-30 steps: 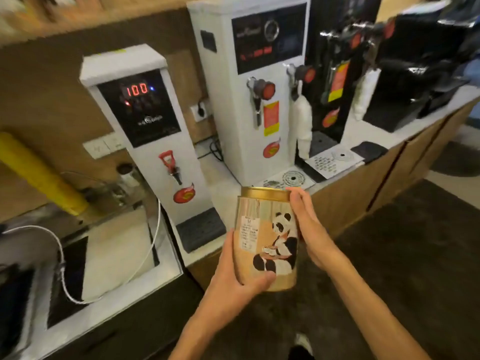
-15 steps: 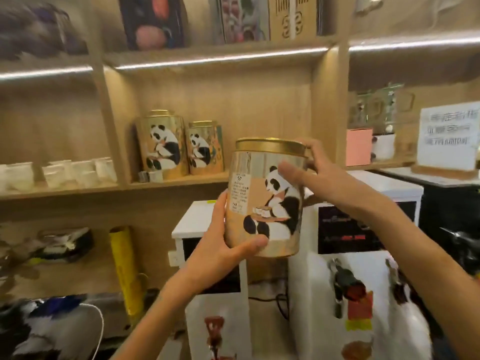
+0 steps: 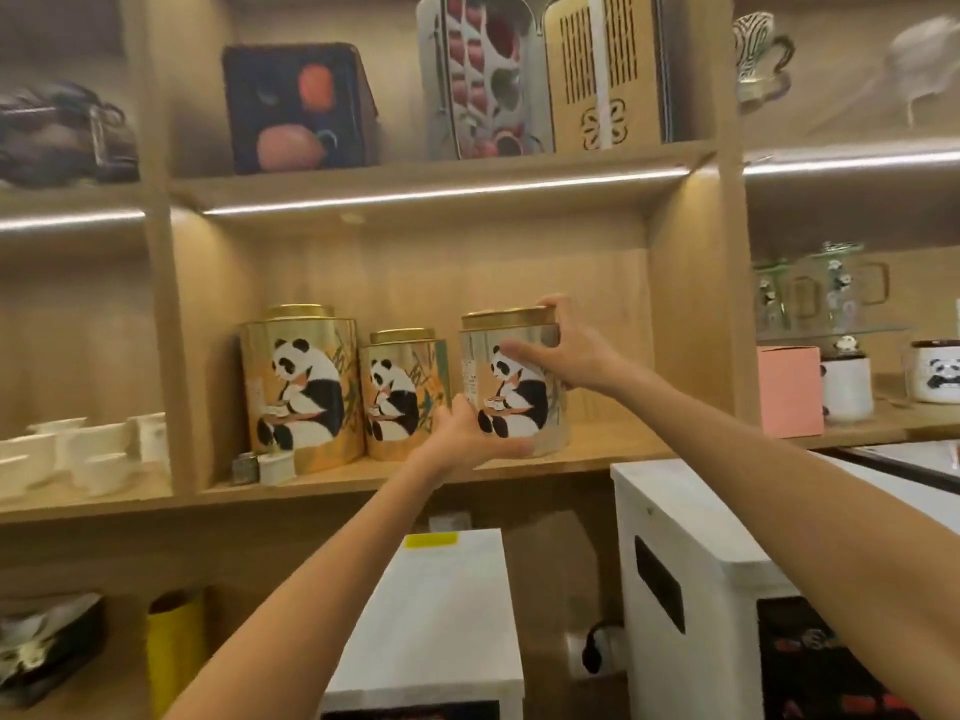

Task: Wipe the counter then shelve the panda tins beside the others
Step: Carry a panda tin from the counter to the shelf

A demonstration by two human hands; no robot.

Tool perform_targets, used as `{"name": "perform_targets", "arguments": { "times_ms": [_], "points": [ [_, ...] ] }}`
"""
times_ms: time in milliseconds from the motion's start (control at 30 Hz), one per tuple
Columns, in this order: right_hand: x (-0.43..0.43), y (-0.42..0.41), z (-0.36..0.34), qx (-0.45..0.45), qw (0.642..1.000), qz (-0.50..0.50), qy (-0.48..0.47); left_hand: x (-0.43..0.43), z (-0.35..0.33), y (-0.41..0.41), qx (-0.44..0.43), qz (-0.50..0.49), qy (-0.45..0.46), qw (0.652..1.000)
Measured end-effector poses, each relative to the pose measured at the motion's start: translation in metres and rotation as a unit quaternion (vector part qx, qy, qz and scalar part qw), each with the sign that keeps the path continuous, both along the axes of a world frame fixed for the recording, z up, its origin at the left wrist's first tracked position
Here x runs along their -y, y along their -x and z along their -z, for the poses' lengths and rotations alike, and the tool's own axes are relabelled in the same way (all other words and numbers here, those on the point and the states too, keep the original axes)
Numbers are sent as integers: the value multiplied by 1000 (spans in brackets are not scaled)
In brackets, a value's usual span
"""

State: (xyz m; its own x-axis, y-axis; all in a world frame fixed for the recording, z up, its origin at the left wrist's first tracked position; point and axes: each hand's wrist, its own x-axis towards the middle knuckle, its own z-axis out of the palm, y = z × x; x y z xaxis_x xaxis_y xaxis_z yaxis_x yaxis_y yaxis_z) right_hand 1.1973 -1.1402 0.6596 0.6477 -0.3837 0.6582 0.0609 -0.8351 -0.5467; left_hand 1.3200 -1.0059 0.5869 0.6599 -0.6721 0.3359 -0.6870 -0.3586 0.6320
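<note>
I hold a gold-lidded panda tin (image 3: 511,387) in both hands over the wooden shelf (image 3: 613,452), at its right part. My left hand (image 3: 467,436) cups the tin's lower left side and bottom. My right hand (image 3: 569,350) grips its upper right side near the lid. Whether the tin's base rests on the board is unclear. To its left stand two more panda tins: a small one (image 3: 402,394) right beside it and a large one (image 3: 301,389) further left.
Small jars (image 3: 262,467) sit at the shelf's front left. White cups (image 3: 88,454) fill the left bay; a pink box (image 3: 789,389) and panda mugs (image 3: 935,371) the right. Two white water boilers (image 3: 691,553) stand below. Boxes (image 3: 298,106) line the upper shelf.
The tin has risen from the counter level up to the shelf and gone forward and right of the small tin. My view has tilted up from the counter to the shelves.
</note>
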Motion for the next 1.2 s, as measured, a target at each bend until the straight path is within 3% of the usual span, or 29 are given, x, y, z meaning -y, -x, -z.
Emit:
{"name": "perform_targets", "arguments": {
  "times_ms": [267, 367, 467, 600, 667, 767, 900, 1033, 1200],
  "points": [
    [65, -93, 34, -35, 998, -31, -40, 53, 29, -64, -62, -1, 10, 998],
    [82, -119, 41, -10, 997, -40, -61, 69, 30, -74, -96, -39, 41, 994],
    [89, -139, 43, -19, 998, 15, -61, 89, 31, -72, -91, -96, 57, 990],
    [95, -146, 19, -97, 976, 177, 86, 110, 28, -74, -75, -135, 5, 988],
    [101, -148, 2, -100, 967, 199, 120, 119, 31, -79, -34, -166, -20, 985],
    [115, -158, -13, -148, 970, 130, 142, 127, 42, -86, 20, -186, 16, 982],
    [128, -181, -9, -154, 980, -14, 125, 127, 47, -92, 15, -188, 71, 979],
    [129, -198, -3, -96, 986, -14, 134, 125, 50, -90, -5, -182, 148, 972],
    [132, -202, -2, -104, 987, -16, 124, 126, 51, -89, -3, -206, 145, 968]
  ]
}}
